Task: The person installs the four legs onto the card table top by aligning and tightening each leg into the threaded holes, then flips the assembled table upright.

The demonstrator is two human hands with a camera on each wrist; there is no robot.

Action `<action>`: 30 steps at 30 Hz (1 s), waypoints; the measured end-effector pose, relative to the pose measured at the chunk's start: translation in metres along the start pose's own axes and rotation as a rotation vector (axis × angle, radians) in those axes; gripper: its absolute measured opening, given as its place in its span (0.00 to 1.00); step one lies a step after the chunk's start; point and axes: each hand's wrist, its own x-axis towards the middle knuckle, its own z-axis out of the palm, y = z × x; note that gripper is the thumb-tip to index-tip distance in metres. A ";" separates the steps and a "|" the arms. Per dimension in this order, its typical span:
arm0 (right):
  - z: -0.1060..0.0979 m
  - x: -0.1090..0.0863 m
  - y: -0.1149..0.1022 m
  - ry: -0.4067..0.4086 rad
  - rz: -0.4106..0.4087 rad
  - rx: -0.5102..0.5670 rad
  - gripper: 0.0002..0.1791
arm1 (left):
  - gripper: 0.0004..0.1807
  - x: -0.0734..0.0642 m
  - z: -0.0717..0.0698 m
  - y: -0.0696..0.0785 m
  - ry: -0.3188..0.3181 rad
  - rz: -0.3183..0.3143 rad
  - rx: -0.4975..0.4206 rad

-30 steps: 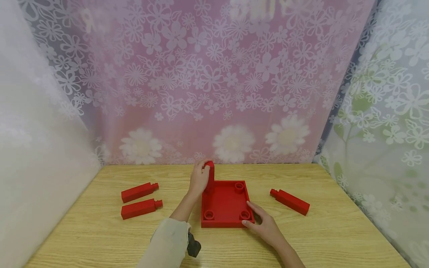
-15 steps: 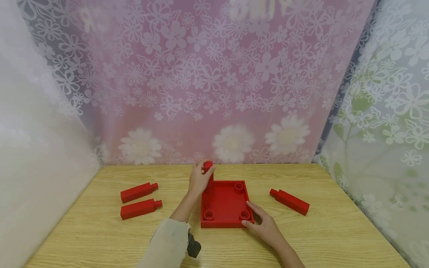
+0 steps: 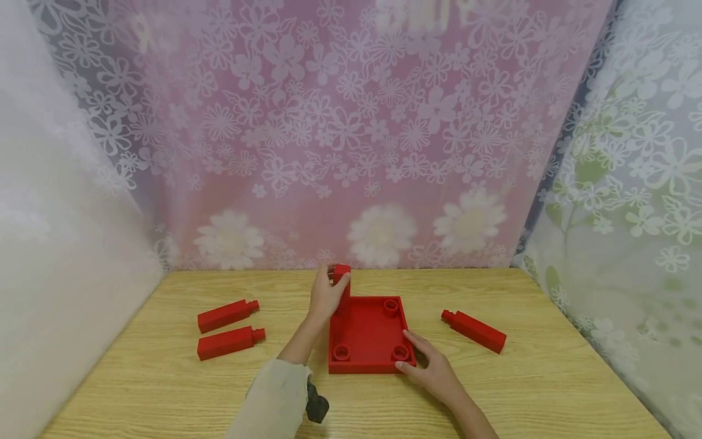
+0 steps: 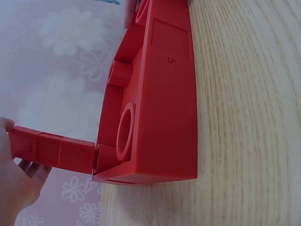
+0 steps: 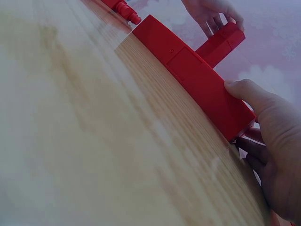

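A shallow red square tray-like base [image 3: 372, 367] lies open side up, with a round socket in each corner. My left hand [image 3: 325, 294] grips the upper part of a square red leg [image 3: 344, 296], thumb on one side and fingers behind. The leg stands upright over the far left corner; in the left wrist view its lower end [image 4: 91, 157] meets the socket there. My right hand [image 3: 437, 372] holds the base at its near right corner, thumb on the front wall and fingers along the right side. The right wrist view shows the thumb [image 5: 242, 89] pressed against the outer wall.
Two red legs [image 3: 227, 315] with stepped round ends lie on the wooden table [image 3: 164, 390] at the left. Another red leg [image 3: 477, 331] lies at the right. A flowered curtain [image 3: 351, 152] hangs behind the table, with pale sheets at both sides.
My left thumb has shifted across the leg's face, and the leg has turned slightly at the same corner. The right hand and the base have stayed nearly still.
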 end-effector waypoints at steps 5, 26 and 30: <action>0.000 0.000 0.001 -0.006 0.002 0.009 0.39 | 0.18 0.000 0.001 0.000 0.000 0.010 0.049; 0.000 0.000 -0.002 0.004 0.001 0.003 0.39 | 0.31 -0.006 0.003 0.001 0.077 0.032 0.062; 0.000 0.000 -0.003 0.001 -0.004 0.011 0.38 | 0.29 -0.005 0.003 0.003 0.098 -0.032 0.022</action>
